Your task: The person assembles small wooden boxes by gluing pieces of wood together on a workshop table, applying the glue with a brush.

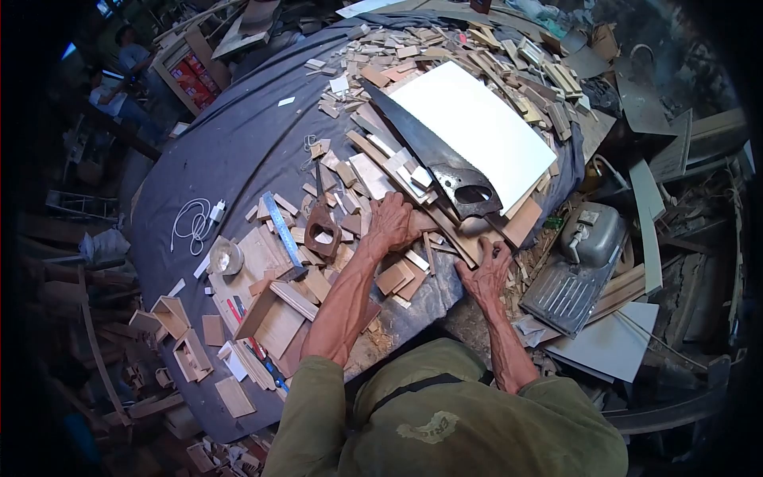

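Note:
My left hand (392,223) is closed, its fingers curled down on a brown piece of wood (427,226) among the offcuts; the fingertips are hidden. To its right, my right hand (486,270) has its thumb and bent fingers around the near end of a wooden strip (455,237). Just beyond the hands lies a large handsaw (433,155), its dark handle toward me, along the edge of a white board (469,119). A second saw with a brown wooden handle (322,235) lies left of my left hand, beside a metal ruler (282,230).
Wood offcuts (381,52) cover much of the dark-cloth-covered table (238,135). On the left are a white cable (193,226), a small tub (226,257) and wooden boxes (192,356). A metal power tool (592,234) stands at right. Two people (119,95) are in the background.

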`<move>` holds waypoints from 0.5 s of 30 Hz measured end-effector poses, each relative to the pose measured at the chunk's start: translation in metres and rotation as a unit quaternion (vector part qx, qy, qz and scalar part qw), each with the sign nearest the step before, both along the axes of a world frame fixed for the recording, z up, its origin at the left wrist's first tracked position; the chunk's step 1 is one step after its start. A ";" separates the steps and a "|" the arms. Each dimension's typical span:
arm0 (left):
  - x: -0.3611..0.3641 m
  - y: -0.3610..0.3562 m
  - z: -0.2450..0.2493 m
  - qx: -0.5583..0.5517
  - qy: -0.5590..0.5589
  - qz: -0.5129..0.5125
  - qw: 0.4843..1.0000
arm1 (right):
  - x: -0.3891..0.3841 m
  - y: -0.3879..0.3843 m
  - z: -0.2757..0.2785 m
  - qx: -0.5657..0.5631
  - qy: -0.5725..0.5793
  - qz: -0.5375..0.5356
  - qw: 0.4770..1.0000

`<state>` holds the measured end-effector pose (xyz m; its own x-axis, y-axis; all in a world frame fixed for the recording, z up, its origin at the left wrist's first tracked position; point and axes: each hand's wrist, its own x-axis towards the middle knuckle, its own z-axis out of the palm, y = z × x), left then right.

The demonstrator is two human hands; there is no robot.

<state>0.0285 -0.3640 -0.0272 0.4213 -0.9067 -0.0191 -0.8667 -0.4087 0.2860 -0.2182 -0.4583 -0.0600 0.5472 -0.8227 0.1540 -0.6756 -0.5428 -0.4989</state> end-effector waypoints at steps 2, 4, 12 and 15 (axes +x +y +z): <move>0.001 0.003 0.004 -0.011 -0.024 -0.017 1.000 | 0.002 0.004 -0.012 0.001 -0.009 0.026 1.000; 0.002 0.007 0.019 -0.006 -0.059 -0.025 0.998 | 0.003 0.002 -0.029 -0.032 -0.023 0.020 0.999; -0.002 0.066 0.098 -0.009 0.027 0.032 0.999 | 0.006 0.023 -0.005 -0.056 -0.026 -0.002 0.998; 0.007 0.094 0.117 -0.051 0.228 0.040 0.972 | 0.014 0.052 0.032 -0.055 -0.122 0.078 0.988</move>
<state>0.0354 -0.2695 0.0899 0.4583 -0.8789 -0.1327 -0.6073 -0.4186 0.6753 -0.2042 -0.4066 -0.0283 0.6013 -0.7025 0.3808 -0.4472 -0.6908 -0.5682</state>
